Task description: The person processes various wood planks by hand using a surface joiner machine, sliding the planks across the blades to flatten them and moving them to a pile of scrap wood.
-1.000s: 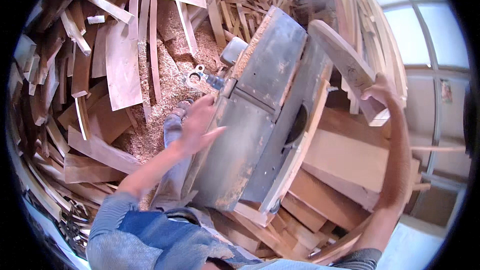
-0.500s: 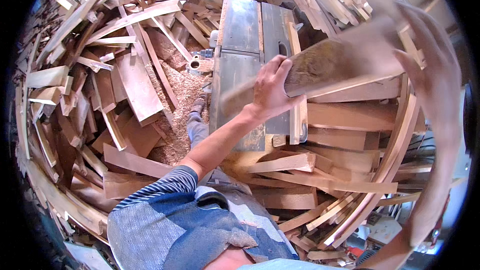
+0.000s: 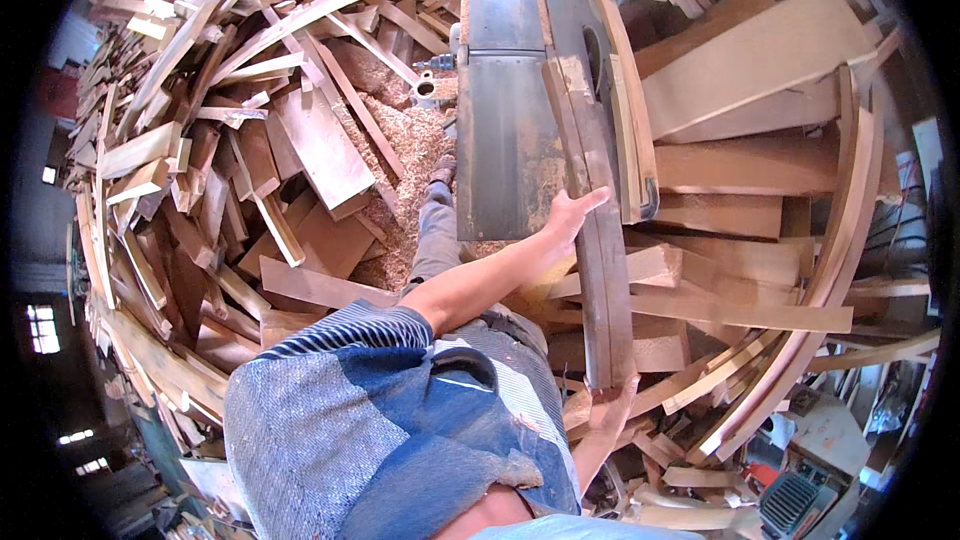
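A long dark brown wooden board (image 3: 603,280) lies lengthwise, its far part over the grey metal bed of a jointer-like machine (image 3: 505,150). Its near part sticks out past the bed toward me. My left hand (image 3: 572,215) is closed on the board about midway, its thumb across the top face and the fingers at the left edge. At the near end, my right hand (image 3: 608,408) holds the board from the end and underside; some of its fingers are hidden. Just right of the board's far part runs a pale wooden fence (image 3: 625,110).
Left of the machine, loose offcuts (image 3: 325,145) are heaped high, with wood shavings (image 3: 405,150) on the floor. Stacked planks (image 3: 745,160) fill the right side behind a curved timber (image 3: 835,230). A slatted dark casing (image 3: 790,500) sits at the lower right.
The board has swung from a slant at the upper right to lie along the machine bed. My right hand has come from far right down to the board's near end. My view has shifted.
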The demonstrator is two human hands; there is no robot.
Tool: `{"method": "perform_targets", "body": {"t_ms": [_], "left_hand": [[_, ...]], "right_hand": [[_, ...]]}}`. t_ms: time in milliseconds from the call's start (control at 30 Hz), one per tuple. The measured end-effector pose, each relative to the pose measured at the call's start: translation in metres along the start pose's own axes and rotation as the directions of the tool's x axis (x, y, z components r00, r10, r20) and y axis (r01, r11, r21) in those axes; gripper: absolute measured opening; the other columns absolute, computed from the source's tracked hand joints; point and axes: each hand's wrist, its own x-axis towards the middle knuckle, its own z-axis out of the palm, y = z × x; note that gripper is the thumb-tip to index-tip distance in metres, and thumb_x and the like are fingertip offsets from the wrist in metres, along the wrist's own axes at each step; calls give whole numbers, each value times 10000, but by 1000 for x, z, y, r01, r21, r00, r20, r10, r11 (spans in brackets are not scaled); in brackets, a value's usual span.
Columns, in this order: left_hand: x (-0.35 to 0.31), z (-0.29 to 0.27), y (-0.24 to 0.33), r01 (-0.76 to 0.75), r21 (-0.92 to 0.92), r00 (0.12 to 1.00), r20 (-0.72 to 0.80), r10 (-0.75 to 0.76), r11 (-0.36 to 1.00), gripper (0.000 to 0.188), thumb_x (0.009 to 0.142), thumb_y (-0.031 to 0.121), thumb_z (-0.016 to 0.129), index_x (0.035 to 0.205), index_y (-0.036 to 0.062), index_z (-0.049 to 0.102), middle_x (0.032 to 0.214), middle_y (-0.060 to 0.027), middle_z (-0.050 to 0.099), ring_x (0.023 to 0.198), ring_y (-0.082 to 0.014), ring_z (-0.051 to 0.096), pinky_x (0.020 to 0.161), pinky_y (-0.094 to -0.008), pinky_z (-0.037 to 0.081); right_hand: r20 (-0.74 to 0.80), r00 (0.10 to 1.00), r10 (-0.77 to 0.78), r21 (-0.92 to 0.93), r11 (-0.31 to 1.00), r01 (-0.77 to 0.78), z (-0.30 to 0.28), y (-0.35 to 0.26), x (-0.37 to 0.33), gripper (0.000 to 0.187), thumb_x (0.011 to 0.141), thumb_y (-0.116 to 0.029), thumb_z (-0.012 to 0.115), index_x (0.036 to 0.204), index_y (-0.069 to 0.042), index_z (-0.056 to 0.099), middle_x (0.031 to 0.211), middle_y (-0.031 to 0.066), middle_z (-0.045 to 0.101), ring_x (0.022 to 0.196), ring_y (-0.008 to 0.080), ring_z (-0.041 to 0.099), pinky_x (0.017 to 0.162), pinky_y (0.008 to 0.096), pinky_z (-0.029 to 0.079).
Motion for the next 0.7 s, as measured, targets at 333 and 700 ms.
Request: {"method": "perform_targets", "body": {"t_ms": [333,700], "left_hand": [[57,8,-96,46,65,986,155,-56,997,801,785,405,880,1406,60,511,1304,-149,640,1172,-267,620,994,-470,510],[80,22,-138,-181,287,983,87,162,941,600,978,324,685,1433,-23,504,1345,-190,645,1261,-309,600,1068,-419,453]], "right_hand": [[-388,892,231,261,956,-134,24,-1,-24,841,888,-625,699,1590,-369,313,1621,29,280,1444,391,291,921,718,501],[-325,860,394,360,892,-273,-28,19,57,543,849,-495,653,1305,-216,559,1372,65,491,1266,339,432,884,637,464]]}}
